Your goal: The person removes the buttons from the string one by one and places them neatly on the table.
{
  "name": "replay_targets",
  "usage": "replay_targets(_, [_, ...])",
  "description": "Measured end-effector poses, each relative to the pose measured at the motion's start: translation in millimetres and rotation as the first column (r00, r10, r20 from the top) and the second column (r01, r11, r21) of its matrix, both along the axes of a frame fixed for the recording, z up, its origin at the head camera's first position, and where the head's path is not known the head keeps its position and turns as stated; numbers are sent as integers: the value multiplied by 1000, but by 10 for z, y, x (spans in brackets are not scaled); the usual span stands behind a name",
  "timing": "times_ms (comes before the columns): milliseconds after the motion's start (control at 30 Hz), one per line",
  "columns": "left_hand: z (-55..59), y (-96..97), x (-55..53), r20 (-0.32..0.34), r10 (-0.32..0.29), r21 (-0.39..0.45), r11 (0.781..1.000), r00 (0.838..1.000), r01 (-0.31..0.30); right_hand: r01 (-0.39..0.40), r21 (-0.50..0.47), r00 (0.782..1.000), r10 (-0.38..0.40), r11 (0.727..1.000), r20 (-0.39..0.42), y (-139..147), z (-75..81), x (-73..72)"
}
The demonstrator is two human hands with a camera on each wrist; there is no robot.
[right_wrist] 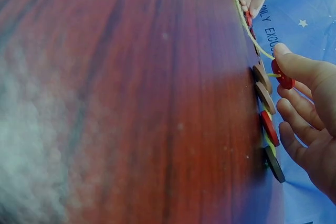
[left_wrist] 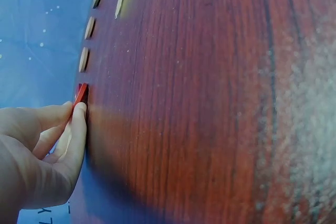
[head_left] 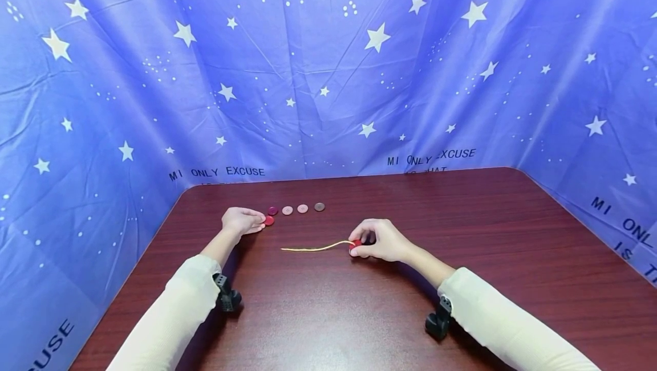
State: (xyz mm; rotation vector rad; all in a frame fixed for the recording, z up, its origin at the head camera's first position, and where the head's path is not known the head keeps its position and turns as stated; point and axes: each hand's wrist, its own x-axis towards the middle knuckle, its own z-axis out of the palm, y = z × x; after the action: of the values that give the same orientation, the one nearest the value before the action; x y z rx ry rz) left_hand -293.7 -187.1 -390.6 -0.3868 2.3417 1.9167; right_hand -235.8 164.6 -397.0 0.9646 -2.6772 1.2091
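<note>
At the left, my left hand [head_left: 241,221] pinches a red button [head_left: 269,220] between thumb and fingers, close to the table; the left wrist view shows this button [left_wrist: 81,94] tilted. My right hand [head_left: 382,241] holds another red button [head_left: 355,247] at its edge. A yellow string [head_left: 315,249] passes through that button, and its free end stretches left. In the right wrist view the string also links several buttons beneath the hand: two brownish ones, a red button [right_wrist: 269,128] and a black button [right_wrist: 274,164]. The head view hides these behind the right hand.
Beyond the left hand lie a dark red button [head_left: 272,211], two pink buttons [head_left: 295,210] and a grey-brown button [head_left: 319,207] in a row. The dark wooden table [head_left: 318,314] meets a blue star-printed curtain [head_left: 308,63] at the back and sides.
</note>
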Motion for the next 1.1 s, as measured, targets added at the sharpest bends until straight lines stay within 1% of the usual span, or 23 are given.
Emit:
replay_targets(133, [0, -2, 1, -13, 0, -32, 999, 1000, -1, -6, -1, 1000, 6, 1000, -7, -1, -16, -10])
replay_targets(267, [18, -31, 30, -41, -24, -48, 999, 999, 22, -12, 1, 1000, 12, 1000, -15, -2, -24, -16])
replay_targets(367, [22, -61, 34, -52, -23, -66, 998, 998, 20, -16, 5, 1000, 16, 1000, -24, -5, -28, -19])
replay_targets(467, [24, -77, 34, -51, 8, -94, 995, 999, -13, -20, 6, 999, 21, 1000, -34, -8, -29, -22])
replay_targets(500, [17, -79, 30, -47, 27, -109, 993, 999, -32, -22, 6, 999, 22, 1000, -36, -9, -29, -23])
replay_targets(600, [15, -92, 49, -50, 45, -141, 989, 998, -52, -23, 8, 999, 24, 1000, -36, -10, -28, -23])
replay_targets(700, [28, -100, 84, -62, 44, -161, 985, 997, -54, -23, 15, 999, 24, 1000, -36, -13, -19, -24])
replay_targets(867, [58, -54, 164, -86, 19, -189, 981, 996, -35, -27, 27, 999, 28, 999, -38, -28, 1, -16])
replay_targets(1033, [86, 16, 240, -102, -24, -223, 975, 995, 1, -30, 38, 999, 31, 999, -16, -61, 25, 1])
replay_targets(1100, [93, 43, 263, -104, -40, -225, 974, 994, 16, -29, 48, 1000, 29, 998, -3, -72, 26, 5])
